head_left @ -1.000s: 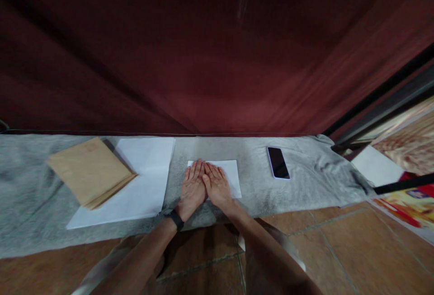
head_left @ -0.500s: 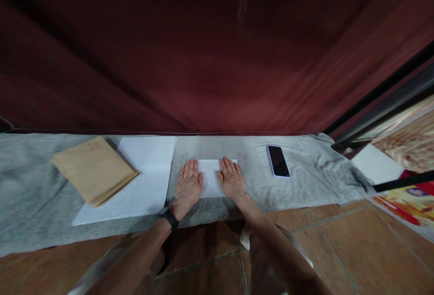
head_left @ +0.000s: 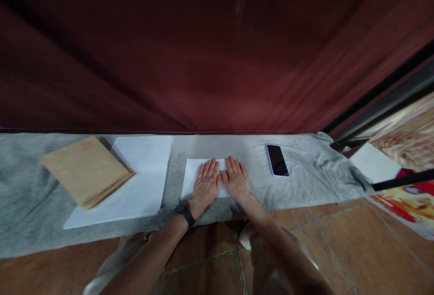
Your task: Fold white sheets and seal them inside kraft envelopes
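A white sheet of paper (head_left: 190,178) lies on the grey cloth, partly covered by both hands. My left hand (head_left: 205,182) rests flat on its middle, palm down, fingers stretched out. Beside it my right hand (head_left: 236,178) lies flat over the paper's right end, fingers pointing away from me. The two thumbs are close together. Neither hand grips anything. The paper's right edge is hidden under my right hand.
To the left, brown envelopes (head_left: 86,166) lie stacked on larger white sheets (head_left: 145,186). A phone (head_left: 277,160) lies to the right on the grey cloth (head_left: 312,173). Dark red fabric (head_left: 217,82) hangs behind. Colourful printed packaging (head_left: 407,204) is at the far right.
My left hand has slid right across the paper, closer to my right hand, uncovering the paper's left end. My right hand has shifted slightly right.
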Tool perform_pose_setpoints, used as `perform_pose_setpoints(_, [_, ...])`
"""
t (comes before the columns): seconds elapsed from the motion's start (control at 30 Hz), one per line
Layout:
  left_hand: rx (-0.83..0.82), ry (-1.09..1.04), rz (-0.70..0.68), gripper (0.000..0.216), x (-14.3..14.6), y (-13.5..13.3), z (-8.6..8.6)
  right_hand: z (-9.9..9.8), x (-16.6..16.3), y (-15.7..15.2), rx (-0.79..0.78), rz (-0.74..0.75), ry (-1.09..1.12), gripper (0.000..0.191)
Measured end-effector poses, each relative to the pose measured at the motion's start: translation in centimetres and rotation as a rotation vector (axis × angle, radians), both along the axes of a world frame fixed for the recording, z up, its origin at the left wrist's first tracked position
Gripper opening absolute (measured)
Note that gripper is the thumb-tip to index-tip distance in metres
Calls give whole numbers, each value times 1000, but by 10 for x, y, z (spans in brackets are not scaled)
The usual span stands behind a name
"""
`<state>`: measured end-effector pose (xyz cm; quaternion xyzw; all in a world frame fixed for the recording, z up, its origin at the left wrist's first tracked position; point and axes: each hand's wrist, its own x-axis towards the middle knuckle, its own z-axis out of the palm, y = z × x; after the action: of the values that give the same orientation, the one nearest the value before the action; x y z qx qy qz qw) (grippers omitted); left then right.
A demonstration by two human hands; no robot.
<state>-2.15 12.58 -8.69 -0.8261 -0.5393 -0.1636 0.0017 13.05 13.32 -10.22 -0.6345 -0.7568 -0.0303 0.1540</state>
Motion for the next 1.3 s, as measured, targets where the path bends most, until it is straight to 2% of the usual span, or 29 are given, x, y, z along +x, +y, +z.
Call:
perform_pose_setpoints(0.27, [-14,77,137,57,-24,8,-9,2,19,-3,-17,-60,-3,55])
perform_pose_setpoints(0.43, [-2,90,223,59,-30,8,-12,14,22,-1,4,-116,45,54])
perform_pose_setpoints(0.53, [-22,87,218,59,-30,6,-8,18,5,-7,22,22,129,53])
perform_pose_setpoints(0.67, [-51,86,196,56,-31,4,-1,12,-28,-22,-45,282,180,50])
perform_pose_setpoints(0.73, [-56,84,188,56,-33,4,1,8,-35,-26,-63,319,162,49])
perform_pose_setpoints(0.9, [-47,76,218,57,-38,5,0,6,-24,-25,-66,283,88,49])
perform_pose_setpoints(1.17, [-64,60,303,62,-45,3,-6,5,0,-18,-93,142,30,57])
perform_pose_setpoints(1.3, [-46,63,308,63,-56,0,-9,3,13,-18,-60,94,22,57])
